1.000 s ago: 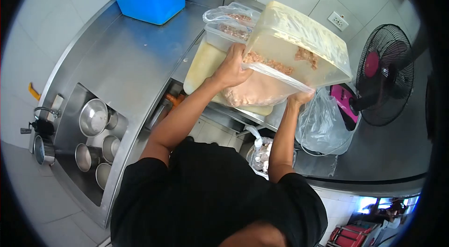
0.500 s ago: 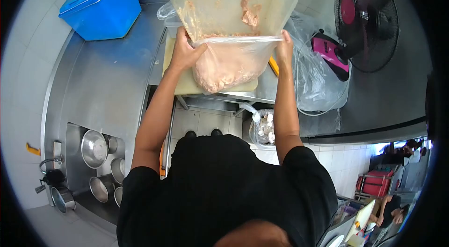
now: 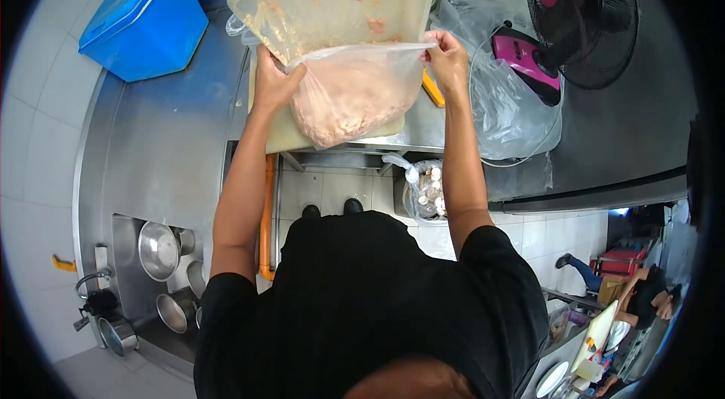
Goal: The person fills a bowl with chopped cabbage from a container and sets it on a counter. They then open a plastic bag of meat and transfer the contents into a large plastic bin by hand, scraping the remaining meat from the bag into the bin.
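A clear plastic bag (image 3: pixel 351 97) full of pale pink minced meat hangs over the front of a tilted, translucent tub (image 3: pixel 340 3), above a cream cutting board (image 3: pixel 285 141). Bits of meat cling to the tub's inner wall. My left hand (image 3: pixel 276 82) grips the bag's left edge together with the tub's rim, its thumb on the plastic. At the right end of the bag's mouth, my right hand (image 3: pixel 447 63) pinches the plastic edge between thumb and fingers. How much meat lies behind the bag is hidden.
A blue cooler (image 3: pixel 143 21) stands at the back left. Metal pots (image 3: pixel 158 250) sit in the sink. To the right are a yellow-handled tool (image 3: pixel 433 88), plastic sheeting (image 3: pixel 510 112) and a fan (image 3: pixel 580 14). A bin (image 3: pixel 427 191) is below; another person (image 3: pixel 646 297) is at lower right.
The view has shifted. The tub looks more tilted, and my right hand has moved off its rim, pulling the bag's edge outward. More of another person shows at right.
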### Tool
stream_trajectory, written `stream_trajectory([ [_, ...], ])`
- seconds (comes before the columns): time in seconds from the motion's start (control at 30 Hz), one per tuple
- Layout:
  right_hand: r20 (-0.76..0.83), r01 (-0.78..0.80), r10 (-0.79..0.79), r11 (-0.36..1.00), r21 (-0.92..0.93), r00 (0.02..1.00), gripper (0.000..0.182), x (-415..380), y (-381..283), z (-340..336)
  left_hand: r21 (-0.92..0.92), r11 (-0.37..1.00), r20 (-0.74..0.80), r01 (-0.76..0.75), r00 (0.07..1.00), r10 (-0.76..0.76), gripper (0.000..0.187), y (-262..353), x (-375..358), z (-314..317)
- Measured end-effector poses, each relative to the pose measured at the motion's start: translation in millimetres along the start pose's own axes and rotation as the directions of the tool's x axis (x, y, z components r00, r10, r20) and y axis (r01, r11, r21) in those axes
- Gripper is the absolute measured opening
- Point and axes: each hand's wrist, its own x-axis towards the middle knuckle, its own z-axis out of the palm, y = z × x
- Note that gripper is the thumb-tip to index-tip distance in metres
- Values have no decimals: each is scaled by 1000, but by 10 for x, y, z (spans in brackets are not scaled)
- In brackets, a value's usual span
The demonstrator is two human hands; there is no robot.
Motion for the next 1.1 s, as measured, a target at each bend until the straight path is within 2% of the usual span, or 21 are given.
stream_trajectory([
  [0.07, -5, 32, -32, 999, -3, 999, 10, 99, 54, 72, -39, 999, -17, -9, 1000, 9, 55, -53, 40, -6],
  [0.2, 4, 64, -64, 996, 60, 998, 6, 178, -139, 248, -1, 999, -2, 36, 999, -36, 54, -154, 13, -94],
  [0.27, 105, 49, -46, 999, -24, 993, 5, 185, -263, 271, -225, 958, -26, 181, 981, -191, 52, -223, -38, -116],
  [0.3, 137, 29, -18, 997, -74, 990, 7, 224, -283, 241, -148, 980, -42, 134, 989, -141, 46, -258, -41, -140],
  [0.33, 140, 33, -22, 997, -74, 990, 7, 271, -261, 188, -148, 980, -46, 130, 989, -139, 46, -292, -50, -133],
  [0.43, 177, -72, 121, 963, -262, 977, 9, 349, -146, 11, -275, 949, -53, 151, 984, -172, 39, -116, -52, -80],
  [0.47, 189, -57, 110, 962, -267, 976, 9, 336, -111, -45, -206, 975, -42, 79, 995, -90, 37, -154, -14, -52],
  [0.5, 168, -106, 152, 961, -255, 974, 8, 296, -84, -93, -132, 991, -25, 8, 1000, -11, 34, -186, 19, -27],
  [0.6, 146, -168, 196, 968, -189, 970, 8, 139, -84, -146, -24, 997, -9, -70, 997, 70, 30, -199, 108, -20],
  [0.63, 142, -186, 205, 972, -141, 968, 9, 84, -75, -154, -66, 998, -5, 16, 1000, -16, 28, -190, 106, -13],
  [0.77, 88, -188, 199, 975, -119, 976, 15, -69, -49, -171, -75, 997, 44, -18, 999, 21, 27, -194, 123, -56],
  [0.8, -14, -51, 49, 949, -311, 999, 16, -103, -49, -153, -124, 992, 56, 5, 998, 2, 26, -131, 99, -58],
  [0.83, -81, 63, -120, 862, -504, 989, 17, -131, -56, -124, -174, 984, 65, 27, 998, -16, 26, -80, 88, -59],
  [0.87, -82, 65, -122, 860, -506, 989, 17, -169, -122, -71, -177, 984, 65, 26, 998, -15, 26, -90, 88, -59],
  [0.9, -17, 277, -348, 774, -570, 937, 17, -217, -258, 28, -167, 986, 79, 21, 997, -7, 26, -110, 84, -66],
  [0.93, 65, 469, -551, 636, -614, 832, 17, -252, -397, 154, -159, 987, 90, 14, 996, 1, 27, -128, 86, -69],
  [0.97, 136, 544, -564, 662, -516, 815, 14, -292, -508, 334, -163, 987, 87, 13, 996, 1, 27, -111, 82, -72],
  [1.03, 429, 780, -683, 350, -518, 591, 17, -152, -623, 621, -119, 993, 112, 20, 994, -7, 28, -48, 78, -96],
  [1.1, 505, 854, -749, 154, -498, 429, 23, 165, -620, 883, -108, 993, 147, 52, 988, -36, 31, -19, 78, -129],
])
